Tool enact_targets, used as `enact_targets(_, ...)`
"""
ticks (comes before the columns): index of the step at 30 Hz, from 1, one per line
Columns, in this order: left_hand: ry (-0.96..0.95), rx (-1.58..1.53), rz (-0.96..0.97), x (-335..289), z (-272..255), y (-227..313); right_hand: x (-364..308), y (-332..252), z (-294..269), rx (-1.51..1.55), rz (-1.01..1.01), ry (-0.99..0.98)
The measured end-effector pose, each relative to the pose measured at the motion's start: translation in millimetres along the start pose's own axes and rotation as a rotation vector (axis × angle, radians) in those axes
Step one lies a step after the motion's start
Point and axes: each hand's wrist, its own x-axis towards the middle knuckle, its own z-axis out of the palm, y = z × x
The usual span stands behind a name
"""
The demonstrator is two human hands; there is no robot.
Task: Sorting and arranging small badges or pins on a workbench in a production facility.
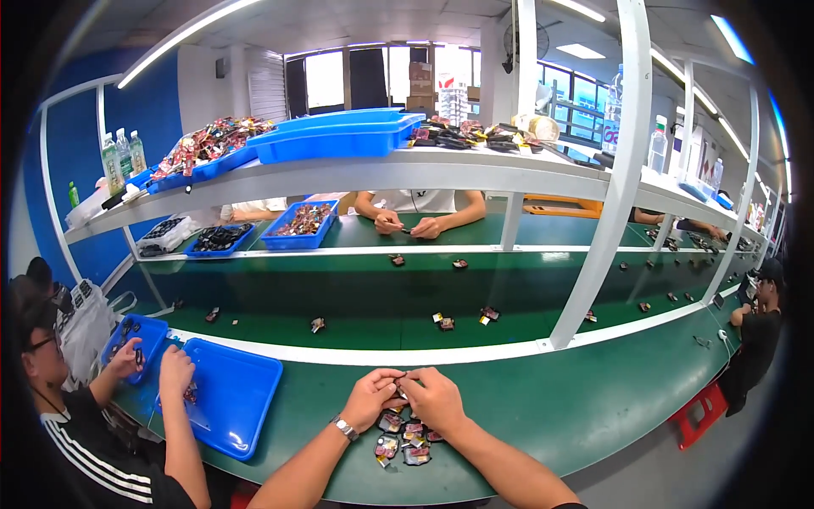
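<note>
We're at the green worktable (585, 407), conveyor belt (365, 297) running past in front of us. Blue tray (242, 394) sits to our left; a neighbour's hands (174, 369) work over it. Small pile of packets (403, 441) lies on the table right below our hands, touching our wrists' shadow area. Left hand (371, 397) and right hand (434, 399) meet fingertip to fingertip, both pinching one small part (401, 392) between them, just above the pile. Part too small to identify. Wristwatch (344, 428) on our left wrist.
</note>
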Motion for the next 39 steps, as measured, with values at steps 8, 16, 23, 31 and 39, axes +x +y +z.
enact_targets(8, 0.059, -0.035, 0.043, 2.4, -7.5, -5.3, 2.9, -8.7, 2.2, 0.049, -0.013, -0.024)
enact_targets(16, 0.027, -0.097, 0.053, 2.6, -0.4, -3.0, -2.2, 0.4, 10.5, 0.109, 0.106, -0.050)
enact_targets(23, 0.092, -0.057, 0.148, 3.3, -7.2, 5.7, -3.1, 147.3, -18.7, -0.159, 0.477, 0.164)
enact_targets(31, 0.095, 0.038, 0.134, 0.7, -11.6, 6.7, 7.9, 190.6, -19.7, -0.191, 0.627, 0.101)
enact_targets(39, 0.074, 0.047, 0.083, 4.5, -11.0, 4.4, 1.2, 255.9, -37.0, -0.233, 0.813, -0.061)
